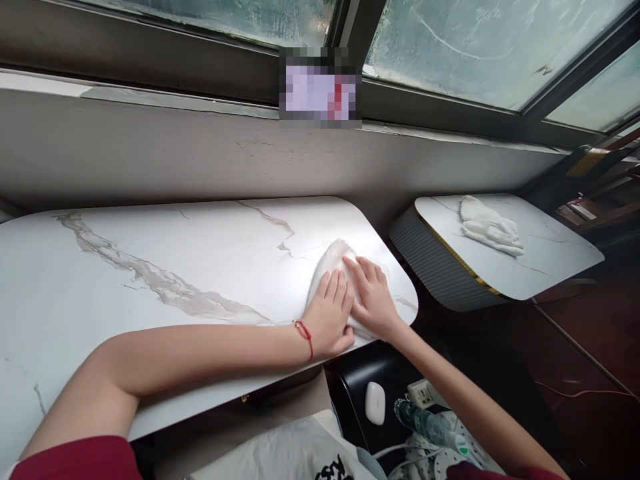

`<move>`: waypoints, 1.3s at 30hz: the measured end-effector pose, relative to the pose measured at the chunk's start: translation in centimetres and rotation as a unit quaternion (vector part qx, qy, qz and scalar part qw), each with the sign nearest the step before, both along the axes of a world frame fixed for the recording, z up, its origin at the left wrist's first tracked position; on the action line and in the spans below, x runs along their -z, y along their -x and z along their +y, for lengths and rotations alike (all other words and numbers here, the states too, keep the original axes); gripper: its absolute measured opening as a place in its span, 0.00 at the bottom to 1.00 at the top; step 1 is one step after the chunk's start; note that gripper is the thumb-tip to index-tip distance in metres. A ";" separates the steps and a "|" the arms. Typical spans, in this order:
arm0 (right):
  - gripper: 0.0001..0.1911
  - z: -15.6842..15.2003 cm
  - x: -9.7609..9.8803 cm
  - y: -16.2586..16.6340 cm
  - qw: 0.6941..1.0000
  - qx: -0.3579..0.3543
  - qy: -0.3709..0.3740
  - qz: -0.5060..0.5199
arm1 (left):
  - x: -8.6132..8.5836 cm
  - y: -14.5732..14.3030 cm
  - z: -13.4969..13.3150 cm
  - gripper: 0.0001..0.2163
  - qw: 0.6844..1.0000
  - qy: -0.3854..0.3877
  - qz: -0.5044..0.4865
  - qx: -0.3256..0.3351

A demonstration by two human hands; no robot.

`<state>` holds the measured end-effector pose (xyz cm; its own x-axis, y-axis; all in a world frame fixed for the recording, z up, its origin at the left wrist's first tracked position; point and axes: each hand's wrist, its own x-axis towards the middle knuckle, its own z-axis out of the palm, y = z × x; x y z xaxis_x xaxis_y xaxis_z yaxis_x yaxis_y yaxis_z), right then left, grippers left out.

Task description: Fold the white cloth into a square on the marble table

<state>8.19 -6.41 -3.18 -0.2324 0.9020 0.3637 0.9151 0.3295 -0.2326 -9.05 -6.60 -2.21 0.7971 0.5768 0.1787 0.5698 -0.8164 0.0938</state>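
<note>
A white cloth (327, 257) lies spread on a white, grey-veined marble-look tabletop (200, 253), near its rounded right end. My left hand (330, 313), with a red cord bracelet (303, 330) at the wrist, presses flat on the cloth, fingers stretched out and side by side. Close against it on the right, my right hand (373, 293) also rests on the cloth, its fingers apart and slightly bent. Both palms face down, so the cloth beneath them is hidden. Neither hand is seen wrapped round the cloth.
A second table (540, 260) stands to the right, bearing a crumpled white cloth (490, 227). Below the near edge are a white rounded case (375, 403), a plastic bottle (430, 423) and a power strip (425, 393). Windows (450, 53) and a wall (200, 147) bound the far side.
</note>
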 end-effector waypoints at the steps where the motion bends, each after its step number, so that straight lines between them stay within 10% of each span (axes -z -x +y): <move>1: 0.33 -1.3 0.0 0.5 1.000 0.000 0.003 0.002 | 0.0 0.9 -1.0 0.38 1.000 -0.002 -0.003 0.019; 10: 0.32 -2.4 -0.3 3.4 0.999 -0.031 0.016 -0.002 | 0.6 6.6 0.2 0.33 0.991 0.011 -0.057 0.118; 26: 0.28 19.1 -0.8 10.5 0.986 -0.163 0.033 0.013 | 0.8 12.7 14.6 0.33 0.994 -0.018 -0.078 -0.070; 39: 0.26 23.1 -0.4 13.9 0.983 -0.180 0.010 0.011 | 0.4 15.0 16.7 0.30 0.988 -0.035 -0.073 -0.131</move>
